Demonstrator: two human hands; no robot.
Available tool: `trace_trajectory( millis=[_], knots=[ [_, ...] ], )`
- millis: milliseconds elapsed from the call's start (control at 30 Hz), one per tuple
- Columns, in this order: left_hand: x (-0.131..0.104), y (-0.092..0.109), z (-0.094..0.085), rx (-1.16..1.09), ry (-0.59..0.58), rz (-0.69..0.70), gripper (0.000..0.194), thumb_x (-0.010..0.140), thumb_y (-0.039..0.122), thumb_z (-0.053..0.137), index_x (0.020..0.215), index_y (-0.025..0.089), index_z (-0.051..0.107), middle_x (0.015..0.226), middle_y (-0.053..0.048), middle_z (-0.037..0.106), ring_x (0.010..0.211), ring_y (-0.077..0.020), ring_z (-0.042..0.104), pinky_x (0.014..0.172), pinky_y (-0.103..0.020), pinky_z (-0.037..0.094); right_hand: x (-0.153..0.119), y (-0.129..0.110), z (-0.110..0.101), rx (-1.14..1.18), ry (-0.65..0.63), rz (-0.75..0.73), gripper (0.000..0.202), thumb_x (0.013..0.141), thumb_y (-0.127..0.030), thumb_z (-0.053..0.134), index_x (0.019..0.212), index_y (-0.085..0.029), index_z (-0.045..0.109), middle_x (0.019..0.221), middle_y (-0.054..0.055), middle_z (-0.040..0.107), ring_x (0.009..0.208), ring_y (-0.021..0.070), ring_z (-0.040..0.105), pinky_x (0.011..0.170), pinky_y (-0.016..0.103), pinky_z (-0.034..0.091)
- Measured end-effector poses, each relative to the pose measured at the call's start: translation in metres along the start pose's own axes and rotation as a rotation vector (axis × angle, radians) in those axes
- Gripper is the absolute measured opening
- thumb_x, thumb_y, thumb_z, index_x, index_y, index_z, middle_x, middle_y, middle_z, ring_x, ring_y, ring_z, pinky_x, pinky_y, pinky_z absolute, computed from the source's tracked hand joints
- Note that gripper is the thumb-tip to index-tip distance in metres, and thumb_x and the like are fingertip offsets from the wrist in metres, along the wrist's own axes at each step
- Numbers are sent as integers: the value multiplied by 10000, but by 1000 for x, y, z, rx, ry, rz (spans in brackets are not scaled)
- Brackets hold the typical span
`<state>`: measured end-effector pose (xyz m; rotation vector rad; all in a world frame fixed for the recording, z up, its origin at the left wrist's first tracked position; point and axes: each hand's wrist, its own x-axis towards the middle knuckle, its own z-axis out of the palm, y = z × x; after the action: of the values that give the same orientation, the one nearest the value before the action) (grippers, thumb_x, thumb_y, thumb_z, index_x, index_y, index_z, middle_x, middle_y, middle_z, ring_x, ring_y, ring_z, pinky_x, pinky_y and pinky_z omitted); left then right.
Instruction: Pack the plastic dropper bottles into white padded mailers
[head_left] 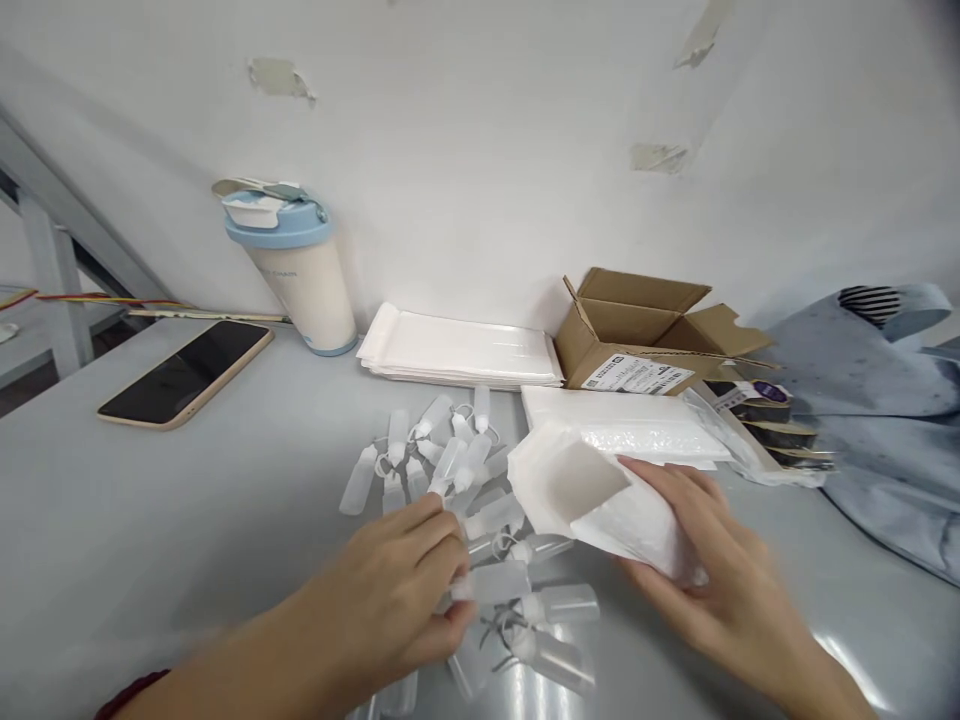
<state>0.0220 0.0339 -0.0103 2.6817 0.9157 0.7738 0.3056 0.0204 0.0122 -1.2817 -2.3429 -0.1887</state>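
My right hand (pixel 709 570) is closed around a white bubble mailer (pixel 645 520), its mouth gaping toward the left. My left hand (pixel 412 580) is over the pile of small translucent squeeze bottles (pixel 450 465), fingers curled and thumb pressed in. Between thumb and fingers is the cap end of one squeeze bottle (pixel 499 582), which lies on its side. Several more bottles with thin tethered caps are scattered around it, some partly hidden under the hand. The inside of the mailer looks bare where it shows.
Behind the bottles lies a stack of white mailers (pixel 465 345), with another mailer (pixel 637 425) in front of an open cardboard box (pixel 637 340). A blue-lidded tumbler (pixel 296 270) and a phone (pixel 191 370) are at left. A plastic-wrapped pack (pixel 765 430) and grey-blue fabric (pixel 877 400) are at right.
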Motion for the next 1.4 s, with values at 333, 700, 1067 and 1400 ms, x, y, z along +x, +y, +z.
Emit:
trace_trajectory(
  millis=[333,700,1067,1400],
  knots=[
    [0,-6,-32,-104,173,-200,67,862,242,613,823,202,576,614,60,552,515,-80,500,517,-173,436,0,-9,6,4,-101,-120,506,838,-142,476,1331,-93,371,1170,152,624,1063,267,565,1004,492,294],
    [4,0,-34,-104,359,-255,171,901,141,524,1011,192,645,927,-36,676,809,-142,612,584,-197,525,-9,-2,4,159,42,14,514,834,-221,529,1333,-190,410,1137,109,640,984,278,630,954,484,425],
    [3,-13,-7,-2,129,-382,120,899,273,523,849,184,586,815,-27,608,820,-194,540,707,-324,496,-10,4,-1,249,323,237,491,796,-205,662,1259,-248,504,1057,72,632,947,271,629,877,445,498],
    [5,-12,6,16,145,-327,156,904,177,480,775,164,567,703,-13,567,710,-168,505,639,-288,438,-4,-5,-3,133,92,48,519,836,-191,542,1333,-205,397,1169,118,601,1042,289,602,945,471,459]
  ],
)
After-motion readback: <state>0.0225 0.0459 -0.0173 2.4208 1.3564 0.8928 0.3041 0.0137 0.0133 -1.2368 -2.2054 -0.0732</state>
